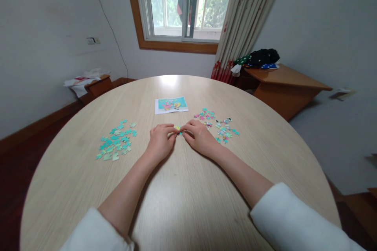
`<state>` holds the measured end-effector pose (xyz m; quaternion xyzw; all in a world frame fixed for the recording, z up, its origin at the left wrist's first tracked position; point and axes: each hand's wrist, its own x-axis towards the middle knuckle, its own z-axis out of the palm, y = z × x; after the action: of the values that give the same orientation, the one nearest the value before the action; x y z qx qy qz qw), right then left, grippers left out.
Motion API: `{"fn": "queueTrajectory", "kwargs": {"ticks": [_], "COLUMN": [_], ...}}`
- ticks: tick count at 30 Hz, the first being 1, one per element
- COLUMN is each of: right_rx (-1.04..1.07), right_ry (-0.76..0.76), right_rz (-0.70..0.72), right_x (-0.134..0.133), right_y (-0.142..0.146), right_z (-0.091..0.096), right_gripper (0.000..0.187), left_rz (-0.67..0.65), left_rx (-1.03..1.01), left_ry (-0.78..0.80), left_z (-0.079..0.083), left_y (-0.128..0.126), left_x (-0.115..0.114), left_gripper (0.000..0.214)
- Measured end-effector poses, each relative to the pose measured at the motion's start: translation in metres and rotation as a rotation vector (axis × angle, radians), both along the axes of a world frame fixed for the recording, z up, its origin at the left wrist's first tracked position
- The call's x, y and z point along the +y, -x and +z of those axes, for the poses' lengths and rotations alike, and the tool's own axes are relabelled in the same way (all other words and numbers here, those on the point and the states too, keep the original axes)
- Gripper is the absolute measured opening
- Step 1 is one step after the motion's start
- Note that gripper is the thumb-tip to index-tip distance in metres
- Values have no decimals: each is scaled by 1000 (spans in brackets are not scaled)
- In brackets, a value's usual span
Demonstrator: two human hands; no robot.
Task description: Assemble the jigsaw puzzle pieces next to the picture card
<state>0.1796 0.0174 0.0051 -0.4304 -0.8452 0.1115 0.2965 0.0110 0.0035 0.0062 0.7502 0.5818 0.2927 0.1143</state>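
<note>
Pale wood-grain surface [179, 200], round, jigsaw pieces on it in groups. Left hand [161, 137] and right hand [198, 134] meet near the middle, fingertips nearly touching, on a small yellow-and-teal puzzle bit [177, 127]. Grip, both sides: thumb and fingers pinched on the bit, left hand at its left edge, right hand at its right. Mostly covered by fingers; can't tell how many pieces are in it or whether they're locked.

Printed picture [173, 104], cartoon figures on teal, lies flat just beyond the hands; likely the reference. Teal and pale green pieces [113, 137] spread loose left of the left hand, well apart from it. Pink-and-teal pieces [202, 117] sit beyond the right hand; mixed-colour pieces [225, 130] to its right, near the wrist.

Step in hand, my read: joining or aligning pieces, early on, since most lie loose. Next move probably calls for matching tab to slot, pressing flat with one hand steadying, then a piece from a side group checked against the picture. Risk: pushing too hard could pop the join.
</note>
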Motion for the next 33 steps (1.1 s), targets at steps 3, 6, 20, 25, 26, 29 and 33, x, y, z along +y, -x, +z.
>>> {"fn": "queueTrajectory", "kwargs": {"ticks": [3,6,20,25,26,29,33], "right_rx": [2,0,-4,-18,-24,-35,-21], "right_ry": [3,4,-146,-155,-149,-121,-97], "right_rz": [4,3,-220,-447,-477,-514,-484], "right_x": [0,0,14,26,28,31,33], "right_y": [0,0,-18,-42,-46,-56,-59], "right_z": [1,1,2,0,-1,-2,-5], "right_gripper": [16,16,23,27,28,32,31], "left_rz": [-2,-3,8,22,26,34,34], "left_rx": [-6,-14,-2,4,3,-5,-8], "left_ry": [-12,-24,-13,9,13,8,-5], "left_z": [-1,-2,0,3,4,4,3], "left_y": [0,0,0,-3,-3,-3,-1], "left_x": [0,0,-1,-4,-4,-5,-5], "left_gripper": [21,20,21,21,21,22,22]}}
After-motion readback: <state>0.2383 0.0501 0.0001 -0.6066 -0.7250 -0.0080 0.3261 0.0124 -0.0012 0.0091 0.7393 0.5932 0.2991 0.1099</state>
